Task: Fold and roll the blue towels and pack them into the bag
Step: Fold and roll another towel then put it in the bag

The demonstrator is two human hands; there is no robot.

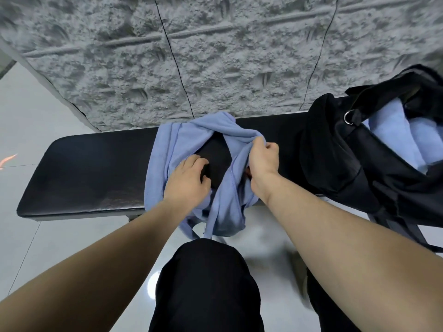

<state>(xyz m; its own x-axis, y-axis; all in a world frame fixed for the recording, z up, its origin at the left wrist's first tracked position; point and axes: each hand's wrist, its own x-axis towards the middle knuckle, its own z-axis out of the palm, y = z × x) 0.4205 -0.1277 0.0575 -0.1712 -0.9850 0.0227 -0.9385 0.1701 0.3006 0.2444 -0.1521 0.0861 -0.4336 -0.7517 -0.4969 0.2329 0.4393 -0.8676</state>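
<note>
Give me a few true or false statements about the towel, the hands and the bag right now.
1. The right hand grips a bunched edge of the blue towel. True.
2. The towel is neatly rolled. False: it lies crumpled, partly hanging off the bench.
3. The black bag is zipped closed. False: it gapes open with light blue cloth inside.
4. The left hand rests on the towel. True.

A long black padded vinyl bench (91, 173) spans 9 to 3 o'clock. Behind it, at 12 o'clock, stands a rough grey textured stone-look wall (191, 56) with 2 dark seams. Glossy pale floor tiles (31, 111) spread below, from 9 to 6 o'clock.
</note>
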